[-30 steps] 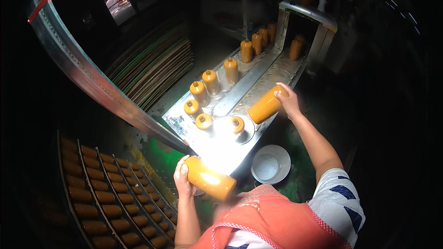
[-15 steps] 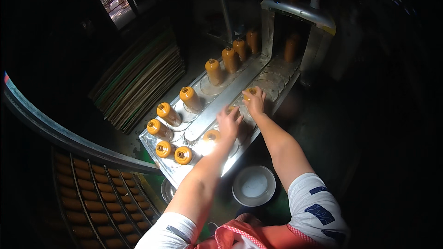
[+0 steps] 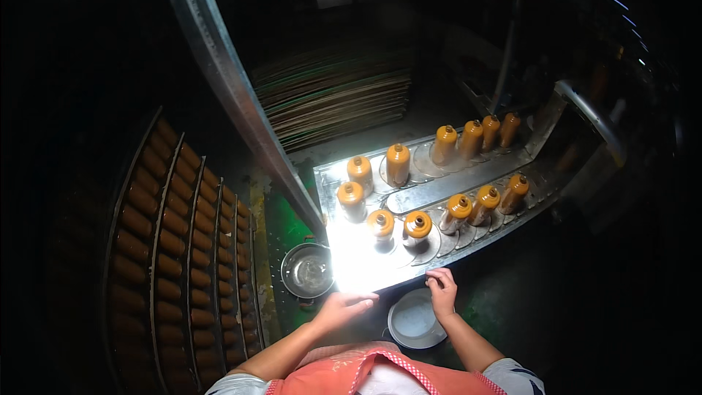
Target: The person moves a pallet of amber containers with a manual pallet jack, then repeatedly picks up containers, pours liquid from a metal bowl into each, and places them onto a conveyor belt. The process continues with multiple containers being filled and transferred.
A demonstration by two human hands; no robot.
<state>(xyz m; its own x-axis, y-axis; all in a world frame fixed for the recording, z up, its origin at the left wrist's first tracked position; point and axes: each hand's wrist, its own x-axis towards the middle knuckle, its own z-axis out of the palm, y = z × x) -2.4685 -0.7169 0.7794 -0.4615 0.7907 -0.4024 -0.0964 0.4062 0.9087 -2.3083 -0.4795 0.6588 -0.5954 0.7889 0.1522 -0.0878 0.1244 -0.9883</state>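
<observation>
Several glossy orange-brown bottles with narrow necks stand upright on a metal conveyor table with round plates. My left hand hovers off the table's near edge, fingers stretched out and holding nothing. My right hand is by the same edge, fingers loosely bent and apart from the thumb, with nothing visible in it. Just beyond it, the closest bottle stands at the near row's left part. Another bottle stands beside it, and a bottle stands farther right. Neither hand touches a bottle.
A pale basin sits below my right hand. A metal pot stands left of the table near an upright metal post. At left is a rack full of brown bottles. Stacked boards lie behind; a metal arch spans the table's right end.
Both hands have let go of the bottles on the near row and drawn back toward my body. The view has turned left, showing more of the rack.
</observation>
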